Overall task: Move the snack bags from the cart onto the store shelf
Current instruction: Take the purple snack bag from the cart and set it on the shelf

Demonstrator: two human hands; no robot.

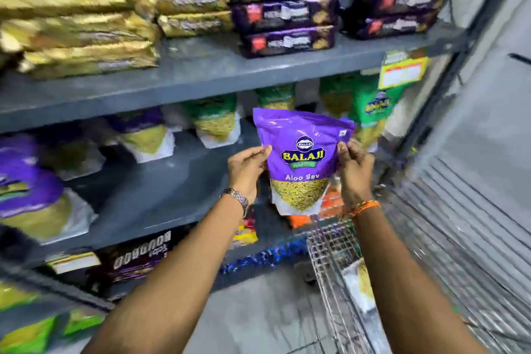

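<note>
Grey store shelf [161, 181] extends beyond and to the left of both hands, with purple and green snack bags standing on it; wire cart [333, 250] lies below the right hand, another bag inside. Purple Aloo Sev bag [298, 158] is held upright in the air before the shelf, apart from it. Left hand [247, 169] pinches its left edge and right hand [355, 167] its right edge.

purple Aloo Sev bag [301, 158] | upright, held before grey shelf [161, 181] | another bag [357, 284] in wire cart [330, 253]
</note>
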